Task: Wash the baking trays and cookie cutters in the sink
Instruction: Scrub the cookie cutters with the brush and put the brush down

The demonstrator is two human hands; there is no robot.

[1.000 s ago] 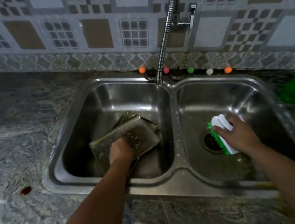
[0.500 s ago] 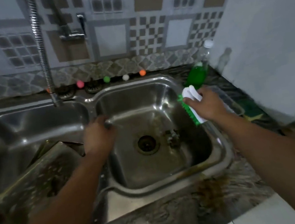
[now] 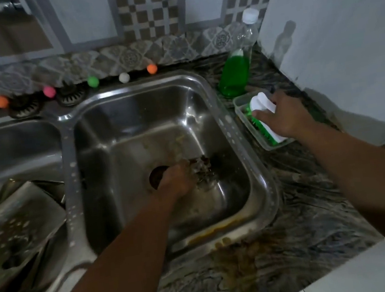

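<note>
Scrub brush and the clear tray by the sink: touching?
Touching. Head view shows the scrub brush bristles resting inside the clear tray, right hand gripping it.

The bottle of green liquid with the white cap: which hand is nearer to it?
The right hand. It holds the white and green brush over the clear tray, just in front of the bottle of green liquid. The left hand is down in the steel basin, near the drain.

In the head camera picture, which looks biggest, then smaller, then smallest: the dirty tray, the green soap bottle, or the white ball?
1. dirty tray, though it is nearest the camera
2. green soap bottle
3. white ball
</note>
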